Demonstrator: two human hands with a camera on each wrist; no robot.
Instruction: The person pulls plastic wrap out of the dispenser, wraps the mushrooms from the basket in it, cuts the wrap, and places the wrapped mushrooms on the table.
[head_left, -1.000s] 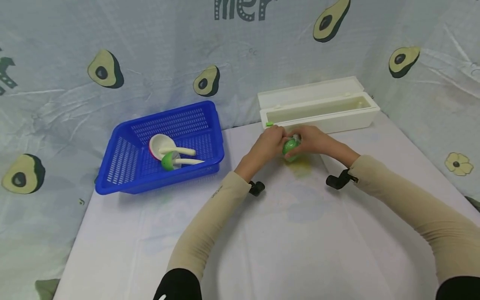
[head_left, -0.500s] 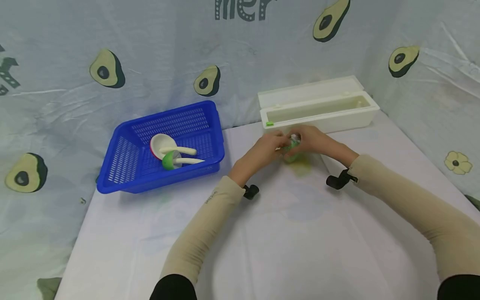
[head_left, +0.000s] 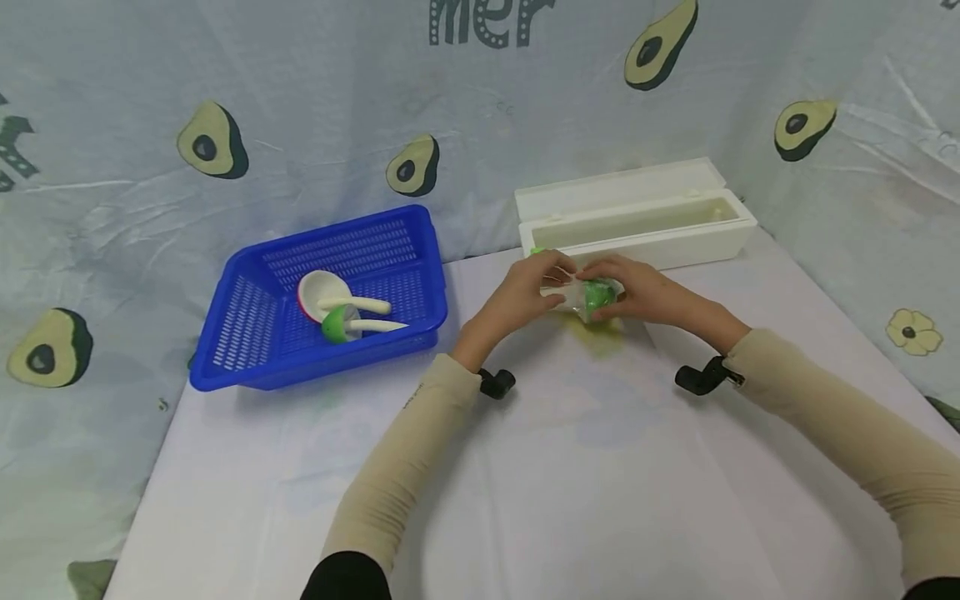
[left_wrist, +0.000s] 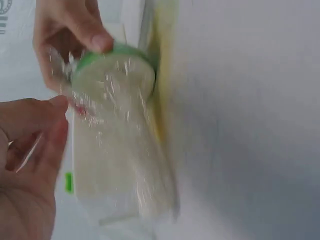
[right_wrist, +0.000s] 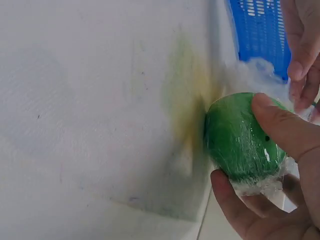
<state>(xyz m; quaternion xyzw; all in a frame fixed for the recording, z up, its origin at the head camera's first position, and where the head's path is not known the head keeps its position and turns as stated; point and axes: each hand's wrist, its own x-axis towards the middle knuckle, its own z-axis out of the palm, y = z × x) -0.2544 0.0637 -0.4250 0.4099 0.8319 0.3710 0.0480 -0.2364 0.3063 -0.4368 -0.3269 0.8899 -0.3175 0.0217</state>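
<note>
A white cloth-covered worktop [head_left: 525,467] stands against a pale backdrop printed with avocados. On its left side sits a blue perforated plastic basket [head_left: 247,333] holding a white bowl with a red rim [head_left: 318,290], a small green-and-white cup [head_left: 339,323] and two cream-coloured spoon handles [head_left: 360,305]. At the back right lies a long white plastic box with its lid open [head_left: 637,218], a small green tab at its left end; this box is just behind the two hands, and nothing else lies between the hands and the basket. Near the middle of the worktop, just in front of the box, is a small round green cup wrapped in clear cling film [head_left: 596,296], held on its side close to the cloth above a yellowish stain [head_left: 600,337]. The right hand [head_left: 645,292] grips the cup, thumb on top and fingers [right_wrist: 240,210] curled beneath the green base. The left hand [head_left: 528,292] pinches the loose, crinkled film at the cup's open end, its fingers [left_wrist: 55,125] closed on the film. Both forearms, in beige sleeves, stretch forward and angle inward so the hands meet, each wrist carrying a small black camera mount.
</note>
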